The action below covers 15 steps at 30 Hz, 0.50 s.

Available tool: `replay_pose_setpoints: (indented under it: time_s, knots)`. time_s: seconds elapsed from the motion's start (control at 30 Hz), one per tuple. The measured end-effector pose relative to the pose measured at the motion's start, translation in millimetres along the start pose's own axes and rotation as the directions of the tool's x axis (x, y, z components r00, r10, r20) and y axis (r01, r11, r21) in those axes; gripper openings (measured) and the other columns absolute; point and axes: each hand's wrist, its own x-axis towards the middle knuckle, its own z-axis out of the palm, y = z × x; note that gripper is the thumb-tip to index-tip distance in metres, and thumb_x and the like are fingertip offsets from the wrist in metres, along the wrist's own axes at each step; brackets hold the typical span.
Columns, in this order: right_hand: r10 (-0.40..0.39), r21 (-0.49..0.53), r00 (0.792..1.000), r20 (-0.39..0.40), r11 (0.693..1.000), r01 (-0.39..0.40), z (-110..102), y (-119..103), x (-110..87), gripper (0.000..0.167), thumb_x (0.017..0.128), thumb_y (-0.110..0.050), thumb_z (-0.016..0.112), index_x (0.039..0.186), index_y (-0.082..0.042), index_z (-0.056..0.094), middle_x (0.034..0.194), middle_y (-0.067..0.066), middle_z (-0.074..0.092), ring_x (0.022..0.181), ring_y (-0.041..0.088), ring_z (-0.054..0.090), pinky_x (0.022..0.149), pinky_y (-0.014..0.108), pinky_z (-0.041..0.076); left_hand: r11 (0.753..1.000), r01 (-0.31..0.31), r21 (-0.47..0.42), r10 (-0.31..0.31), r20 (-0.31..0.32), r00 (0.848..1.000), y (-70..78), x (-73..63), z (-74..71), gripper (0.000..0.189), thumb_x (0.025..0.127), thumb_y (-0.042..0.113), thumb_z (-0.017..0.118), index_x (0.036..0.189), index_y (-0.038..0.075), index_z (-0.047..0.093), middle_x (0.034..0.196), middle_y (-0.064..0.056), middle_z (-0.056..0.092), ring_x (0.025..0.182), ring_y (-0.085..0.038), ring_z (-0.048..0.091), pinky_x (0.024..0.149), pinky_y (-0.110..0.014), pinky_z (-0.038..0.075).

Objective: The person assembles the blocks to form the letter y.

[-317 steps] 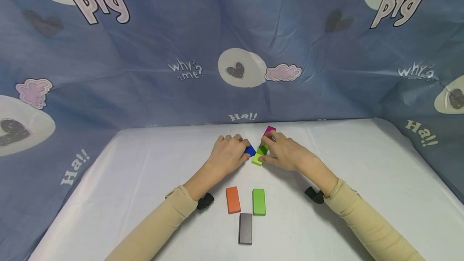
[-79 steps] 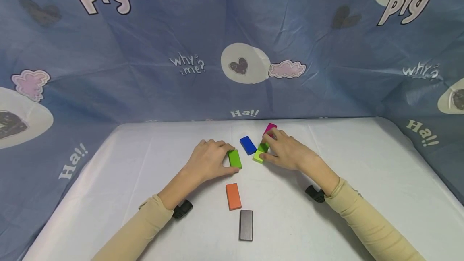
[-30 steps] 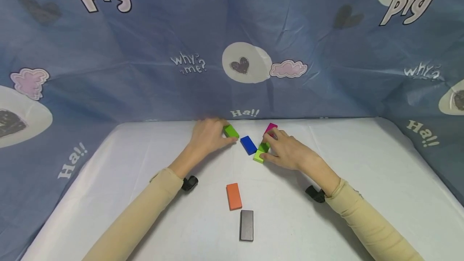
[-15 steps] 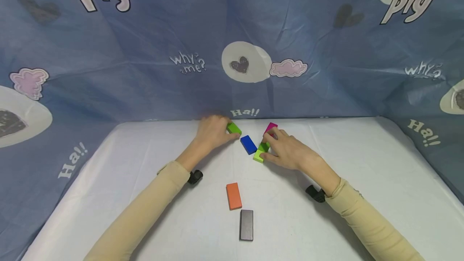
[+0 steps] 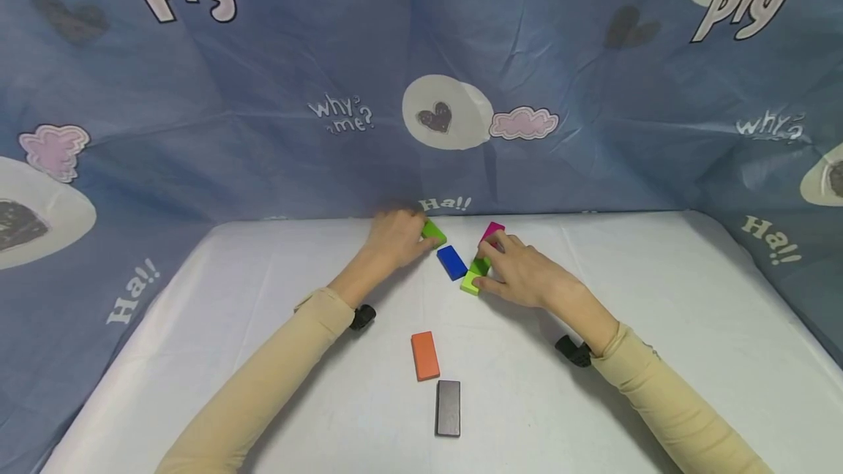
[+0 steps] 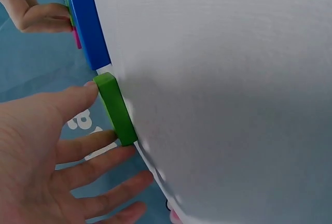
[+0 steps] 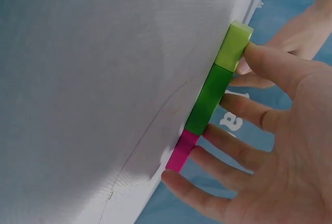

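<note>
My left hand (image 5: 394, 237) pinches a green block (image 5: 432, 233) by its ends, between thumb and fingers, beside the far end of a blue block (image 5: 451, 262). In the left wrist view, the held block (image 6: 118, 110) lies nearly in line with the blue one, a narrow gap apart. My right hand (image 5: 525, 269) rests against a row of three blocks: lime (image 7: 234, 46), darker green (image 7: 210, 99) and magenta (image 7: 181, 151). Its thumb touches the lime block, and its fairly straight fingers lie along the green and magenta ones. The blue block touches or nearly touches this row.
Closer to me, an orange block (image 5: 425, 355) and a dark grey block (image 5: 448, 408) lie flat on the white cloth (image 5: 527, 415). Behind the table's far edge hangs a blue printed curtain (image 5: 369, 167).
My left hand let go of the blue block, took the green block from the near area and carried it to the back; lately it slides rightward. My right hand stays in place.
</note>
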Motion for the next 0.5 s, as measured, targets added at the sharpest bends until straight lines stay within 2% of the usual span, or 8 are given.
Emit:
replay_pose_setpoints:
  time_s: [0.17,0.3,0.5]
  knots:
    - [-0.004,0.006,1.000,-0.002,1.000,0.004,-0.6,-0.1,-0.5,0.039,0.105,-0.044,0.069,0.129,-0.016,0.061,0.141,0.016,0.057,0.119,0.036,0.064,0.103,0.066,0.054,1.000,-0.015,0.007,0.015,0.003,1.000,3.9,0.5,0.5,0.051,0.103,0.053,0.068,0.130,0.011,0.075,0.090,0.000,0.070,0.082,-0.019,0.062,0.086,-0.043,0.056]
    - [-0.001,0.008,1.000,-0.001,1.000,0.001,-2.0,-0.8,-1.0,0.039,0.104,-0.045,0.069,0.130,-0.016,0.061,0.141,0.016,0.056,0.120,0.036,0.064,0.104,0.067,0.054,0.999,-0.031,0.014,0.031,0.005,1.000,6.4,0.4,0.5,0.050,0.104,0.051,0.068,0.135,0.012,0.074,0.100,-0.002,0.076,0.092,-0.023,0.070,0.099,-0.053,0.057]
    - [0.000,0.008,1.000,-0.004,1.000,0.000,-1.4,0.5,-1.0,0.039,0.104,-0.044,0.069,0.129,-0.016,0.061,0.141,0.015,0.056,0.119,0.035,0.063,0.104,0.067,0.054,1.000,-0.016,0.013,0.016,0.037,0.999,8.5,0.4,-2.3,0.049,0.104,0.049,0.068,0.138,0.015,0.071,0.103,-0.002,0.075,0.101,-0.027,0.071,0.104,-0.056,0.054]
